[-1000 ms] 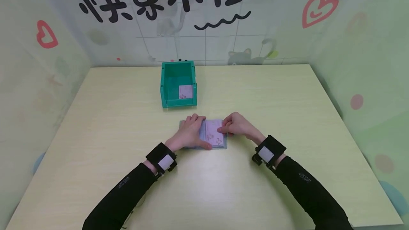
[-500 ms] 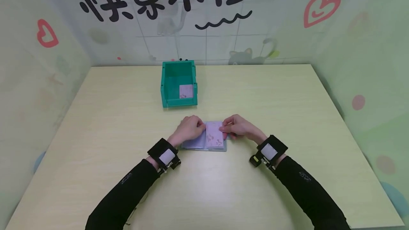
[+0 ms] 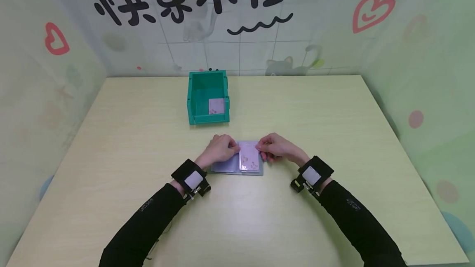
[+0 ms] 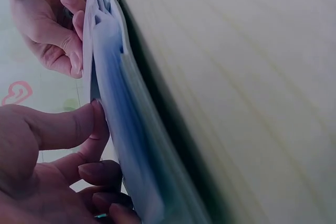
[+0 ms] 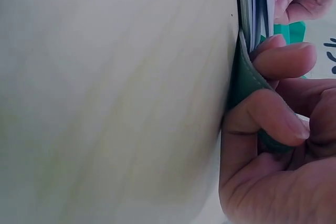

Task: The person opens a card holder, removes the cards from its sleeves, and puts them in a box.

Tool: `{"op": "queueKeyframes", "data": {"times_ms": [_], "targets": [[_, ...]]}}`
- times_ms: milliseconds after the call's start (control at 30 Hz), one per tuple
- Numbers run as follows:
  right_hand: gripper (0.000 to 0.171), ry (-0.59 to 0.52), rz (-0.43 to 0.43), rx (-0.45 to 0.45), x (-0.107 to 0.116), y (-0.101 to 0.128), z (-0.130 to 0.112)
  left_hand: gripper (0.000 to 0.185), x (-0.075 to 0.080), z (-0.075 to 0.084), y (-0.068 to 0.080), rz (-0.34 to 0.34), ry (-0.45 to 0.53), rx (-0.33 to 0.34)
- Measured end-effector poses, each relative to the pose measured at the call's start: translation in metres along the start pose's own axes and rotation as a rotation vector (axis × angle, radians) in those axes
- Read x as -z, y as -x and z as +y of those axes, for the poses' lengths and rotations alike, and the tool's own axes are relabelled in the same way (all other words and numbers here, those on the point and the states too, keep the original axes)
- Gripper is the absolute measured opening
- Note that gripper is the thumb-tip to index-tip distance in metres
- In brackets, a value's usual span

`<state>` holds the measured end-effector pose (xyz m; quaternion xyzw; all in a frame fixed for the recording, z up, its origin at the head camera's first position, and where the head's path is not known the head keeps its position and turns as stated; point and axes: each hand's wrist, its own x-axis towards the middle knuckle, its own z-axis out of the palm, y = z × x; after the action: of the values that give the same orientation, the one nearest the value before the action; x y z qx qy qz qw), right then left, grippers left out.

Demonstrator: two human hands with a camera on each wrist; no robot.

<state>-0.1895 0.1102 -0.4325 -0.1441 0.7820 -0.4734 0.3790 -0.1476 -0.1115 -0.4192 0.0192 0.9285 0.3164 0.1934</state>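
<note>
An open card holder [image 3: 231, 167] with clear sleeves lies on the table's middle front. A pink flowered card [image 3: 249, 158] lies on its right page. My left hand [image 3: 219, 149] curls at the left page's top; in the left wrist view its thumb [image 4: 63, 127] presses the clear sleeves [image 4: 121, 129] with fingers tucked under them. My right hand [image 3: 276, 147] pinches the holder's right edge beside the card. The right wrist view shows its thumb and fingers [image 5: 273, 124] round the green cover [image 5: 242, 80].
A green open-front bin [image 3: 194, 94] stands behind the holder, with another pink card [image 3: 216, 105] inside. The pale wooden table [image 3: 334, 110] is walled on the left, back and right by decorated panels.
My left hand lifted from flat on the left page and curled at its top edge. The pink card straightened and shifted slightly down on the right page. The right hand barely moved.
</note>
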Motion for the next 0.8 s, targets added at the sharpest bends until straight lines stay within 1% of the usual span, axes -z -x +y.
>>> {"op": "queueKeyframes", "data": {"times_ms": [300,367,533,600,700,800], "targets": [[0.019,0.005,0.008,-0.008,0.0,0.0,-0.001,0.025,0.006,-0.001,0.003,-0.022,0.029,0.01],[0.019,0.007,0.01,-0.006,0.001,0.001,-0.001,0.026,0.008,-0.001,0.004,-0.016,0.018,0.002],[0.02,0.008,0.009,0.001,0.003,0.001,-0.001,0.036,0.006,-0.001,0.002,0.017,-0.035,-0.032],[0.021,0.014,0.01,0.005,0.003,0.002,-0.001,0.036,0.005,-0.001,0.001,0.023,-0.044,-0.034],[0.021,0.036,0.026,0.009,0.005,0.001,-0.001,0.031,0.007,-0.002,0.0,0.007,-0.02,-0.017],[0.021,0.056,0.055,-0.004,0.006,0.0,0.001,0.029,0.011,-0.003,0.0,-0.025,0.01,-0.013]]}}
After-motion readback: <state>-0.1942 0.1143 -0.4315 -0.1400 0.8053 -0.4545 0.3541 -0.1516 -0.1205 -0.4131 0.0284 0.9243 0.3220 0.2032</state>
